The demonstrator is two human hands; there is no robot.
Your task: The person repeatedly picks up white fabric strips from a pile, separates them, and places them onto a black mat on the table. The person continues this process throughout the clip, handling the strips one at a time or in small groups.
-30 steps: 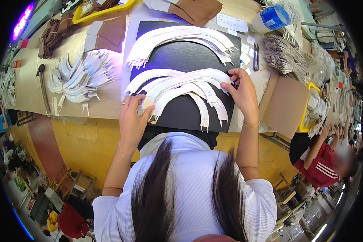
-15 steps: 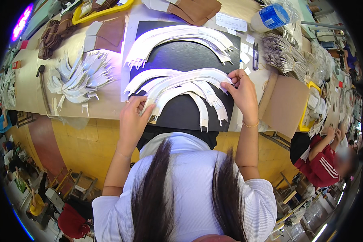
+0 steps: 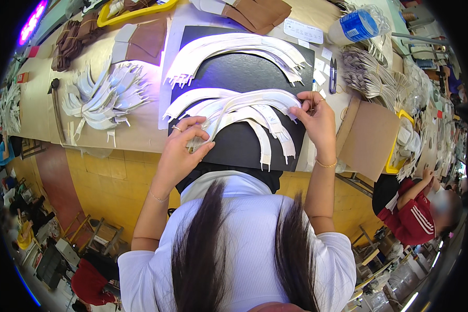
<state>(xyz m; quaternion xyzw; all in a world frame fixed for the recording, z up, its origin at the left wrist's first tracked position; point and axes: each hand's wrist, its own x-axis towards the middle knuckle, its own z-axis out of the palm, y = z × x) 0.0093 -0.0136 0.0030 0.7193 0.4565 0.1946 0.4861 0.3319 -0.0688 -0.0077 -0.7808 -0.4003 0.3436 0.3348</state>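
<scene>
A white curved strip [image 3: 252, 98] arches across the lower group on a black board [image 3: 239, 67]. At its right end, my right hand [image 3: 318, 118] is closed in a pinch. My left hand [image 3: 186, 141] has its fingers bent around the strip's left end, thumb below and fingertips above; a narrow beige edge shows beside them. Under this strip lie several more white curved strips [image 3: 262, 136], crossing one another, with thin tails at their ends. A thicker bundle of such strips [image 3: 234, 46] lies arched along the board's far side.
Left of the board lies a fanned pile of white strips [image 3: 106, 96], with a hammer [image 3: 56, 106] beyond it. To the right are thread snips [image 3: 333, 75], a blue-labelled plastic jar [image 3: 356, 26], grey-white bundles [image 3: 369, 78] and a brown cardboard piece [image 3: 369, 138]. Brown pieces [image 3: 262, 13] lie at the back.
My left hand has shifted slightly right, its fingers spreading from a tighter pinch around the strip's left end. My right hand keeps the other end. The view has shifted slightly.
</scene>
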